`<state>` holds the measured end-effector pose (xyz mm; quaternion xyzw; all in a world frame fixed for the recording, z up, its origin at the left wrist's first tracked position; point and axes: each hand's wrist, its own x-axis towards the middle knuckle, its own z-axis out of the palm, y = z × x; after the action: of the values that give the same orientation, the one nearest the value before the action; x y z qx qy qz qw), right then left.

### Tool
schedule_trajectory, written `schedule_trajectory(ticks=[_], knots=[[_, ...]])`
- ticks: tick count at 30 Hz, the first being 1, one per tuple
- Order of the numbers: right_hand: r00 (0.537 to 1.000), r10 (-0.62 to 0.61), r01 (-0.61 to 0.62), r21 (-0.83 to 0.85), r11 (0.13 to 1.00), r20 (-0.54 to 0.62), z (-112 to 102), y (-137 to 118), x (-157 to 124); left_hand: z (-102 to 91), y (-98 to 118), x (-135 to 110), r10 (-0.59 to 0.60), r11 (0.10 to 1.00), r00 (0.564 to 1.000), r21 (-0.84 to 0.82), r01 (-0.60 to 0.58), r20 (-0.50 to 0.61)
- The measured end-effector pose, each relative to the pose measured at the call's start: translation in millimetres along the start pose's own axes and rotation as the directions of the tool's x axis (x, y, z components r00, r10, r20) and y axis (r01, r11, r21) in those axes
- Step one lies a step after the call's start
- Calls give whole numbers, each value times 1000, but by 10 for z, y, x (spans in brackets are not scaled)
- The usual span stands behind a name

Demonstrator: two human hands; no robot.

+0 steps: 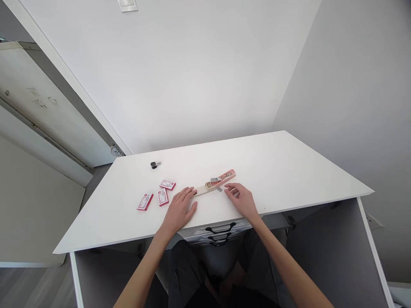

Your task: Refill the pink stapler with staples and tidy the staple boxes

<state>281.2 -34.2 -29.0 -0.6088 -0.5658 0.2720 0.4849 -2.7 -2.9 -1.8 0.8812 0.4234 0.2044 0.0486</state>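
Note:
A stapler (pixel 220 179) lies opened out flat on the white desk, its pink top part to the right and its cream base (pixel 201 190) to the left. My left hand (pixel 180 210) is spread on the desk, its fingertips touching the left end of the base. Just below the stapler's middle lies a small grey strip of staples (pixel 219 189). To the right of that strip, my right hand (pixel 241 200) hovers low with bent fingers, thumb and forefinger apart and nothing seen between them.
Three small red-and-white boxes (pixel 163 197) lie left of my left hand. Farther back is a small black and silver object (pixel 155 164), its kind unclear. The desk (pixel 272 164) backs onto a wall, and drawers with black handles (pixel 221 229) sit under its front edge.

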Motion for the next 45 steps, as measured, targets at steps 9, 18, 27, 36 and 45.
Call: schedule_trajectory(ticks=[9,18,27,36,45], knots=[[998,53,-65,-359,931,-44,273,-140,55,5,2,-2,-10,1000,1000,12,10,2],[999,-23,27,137,990,-35,126,-189,-33,-3,4,-13,-4,1000,1000,14,3,11],[919,-391,379,-164,911,-47,-19,-320,280,-12,7,-12,-2,1000,1000,16,2,25],[807,-565,587,-338,735,171,-44,-269,575,-3,1,-22,-1,1000,1000,2,1,14],[799,-564,600,-320,733,206,-35,-219,579,-7,0,-20,-9,1000,1000,-8,9,21]])
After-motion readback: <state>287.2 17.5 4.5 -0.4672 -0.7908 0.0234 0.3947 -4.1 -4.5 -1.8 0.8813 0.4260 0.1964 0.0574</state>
